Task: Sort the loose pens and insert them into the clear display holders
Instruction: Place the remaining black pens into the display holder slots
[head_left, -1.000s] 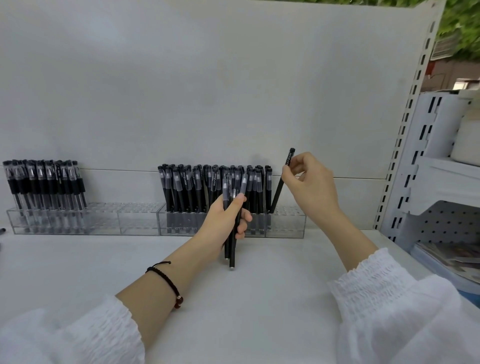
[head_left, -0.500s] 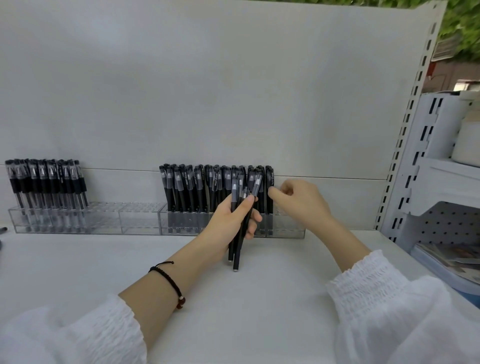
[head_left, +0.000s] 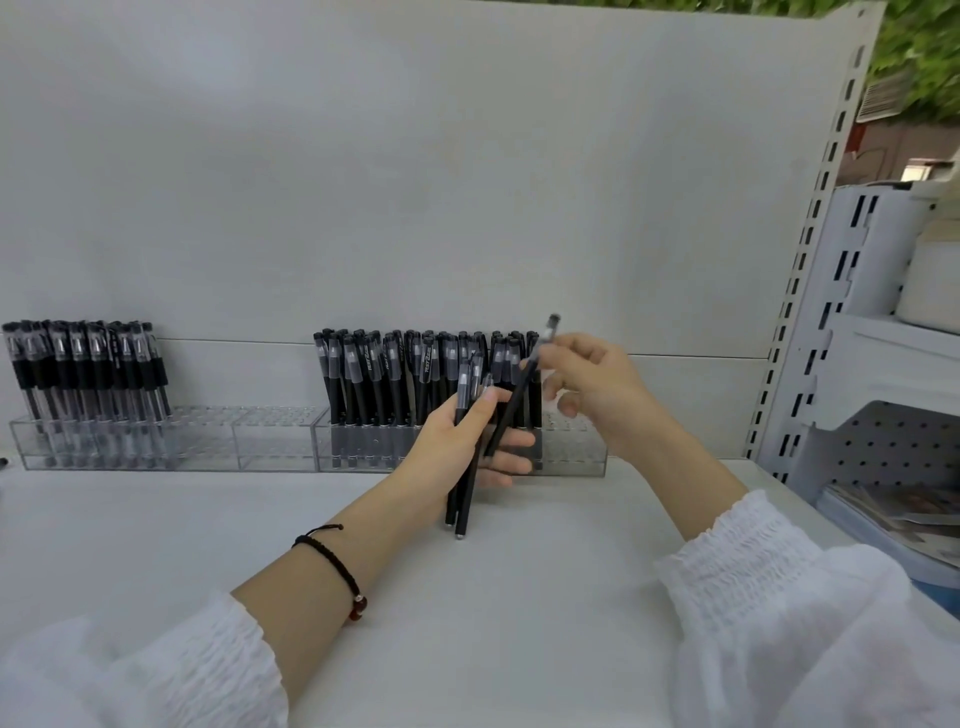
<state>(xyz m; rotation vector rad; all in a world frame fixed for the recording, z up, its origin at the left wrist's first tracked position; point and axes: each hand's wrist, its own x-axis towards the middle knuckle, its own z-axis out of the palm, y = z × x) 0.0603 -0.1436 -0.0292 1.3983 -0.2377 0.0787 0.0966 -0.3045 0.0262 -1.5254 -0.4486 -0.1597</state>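
Single pen: your right hand (head_left: 597, 395) pinched one slim black pen (head_left: 514, 405), tilted, just in front of the clear acrylic display holder (head_left: 576, 447).
Bundle: your left hand (head_left: 457, 447) gripped a few more black pens (head_left: 464, 493), tips down, also in front of that holder.
Holder contents: black capped pens (head_left: 395, 379) stood upright in it.
Neighbour: a second clear holder (head_left: 260, 441) sat against that holder's left end, with more pens (head_left: 83, 364) standing in its far end.
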